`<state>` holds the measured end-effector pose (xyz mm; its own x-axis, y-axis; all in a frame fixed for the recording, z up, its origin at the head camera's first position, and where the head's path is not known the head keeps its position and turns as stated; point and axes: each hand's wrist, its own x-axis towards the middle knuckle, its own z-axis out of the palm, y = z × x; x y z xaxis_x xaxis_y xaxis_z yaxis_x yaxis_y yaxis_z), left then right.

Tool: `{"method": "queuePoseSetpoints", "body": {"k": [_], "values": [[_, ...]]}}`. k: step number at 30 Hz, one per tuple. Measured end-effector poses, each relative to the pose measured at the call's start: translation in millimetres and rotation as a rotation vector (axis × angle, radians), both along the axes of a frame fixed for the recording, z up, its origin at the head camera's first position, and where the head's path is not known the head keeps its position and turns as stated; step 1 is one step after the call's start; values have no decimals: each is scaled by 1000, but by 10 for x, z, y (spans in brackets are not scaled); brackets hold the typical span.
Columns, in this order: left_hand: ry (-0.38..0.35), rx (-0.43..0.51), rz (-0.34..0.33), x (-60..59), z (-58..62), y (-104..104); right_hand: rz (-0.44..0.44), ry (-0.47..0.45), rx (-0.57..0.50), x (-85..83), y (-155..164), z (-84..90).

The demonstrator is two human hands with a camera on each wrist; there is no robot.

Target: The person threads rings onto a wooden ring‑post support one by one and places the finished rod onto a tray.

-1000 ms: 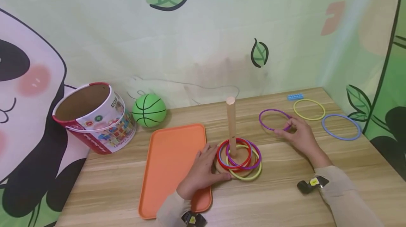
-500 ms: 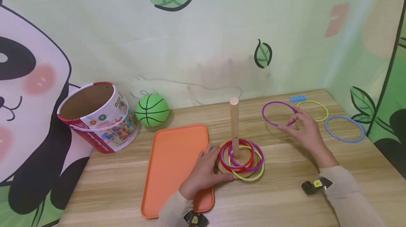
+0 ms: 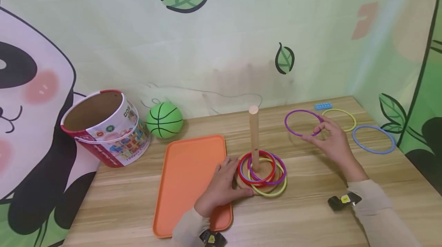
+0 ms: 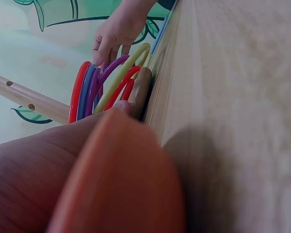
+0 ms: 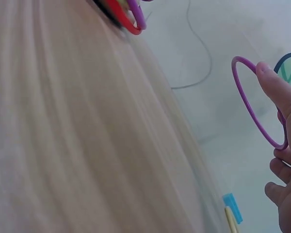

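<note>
My right hand (image 3: 331,137) pinches a purple ring (image 3: 299,111) between thumb and fingers. In the head view the ring is tilted above the table, right of the wooden post (image 3: 254,135). The right wrist view shows the thumb (image 5: 274,87) pressing on the ring's side. My left hand (image 3: 221,187) rests against the left edge of the stand's round wooden base (image 3: 262,170), fingers extended and thumb at its front. Around the foot of the post lie several rings, among them a red ring (image 4: 78,92), a purple ring (image 3: 284,170) and a yellow ring (image 3: 281,190).
A yellow ring (image 3: 354,118), a blue ring (image 3: 393,143) and a blue toy brick (image 3: 323,106) lie at the table's right. An orange tray (image 3: 190,178) lies under and beside the left hand. Behind it stand a green ball (image 3: 164,120) and a cardboard bucket (image 3: 107,132).
My right hand has raised the purple ring slightly and tilted it up; over the last half second it has hardly moved. The left hand stays at the base.
</note>
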<state>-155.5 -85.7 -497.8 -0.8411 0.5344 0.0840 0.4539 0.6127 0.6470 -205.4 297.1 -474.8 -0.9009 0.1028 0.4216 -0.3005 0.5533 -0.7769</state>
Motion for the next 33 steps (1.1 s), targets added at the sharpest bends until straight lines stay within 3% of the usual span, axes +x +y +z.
{"method": "queuePoseSetpoints", "body": {"k": [15, 33], "values": [[-5, -13, 4, 5, -2, -6, 3, 32, 8, 46, -63, 173], [-8, 0, 5, 3, -3, -8, 30, 75, -9, -33, -51, 422]]}}
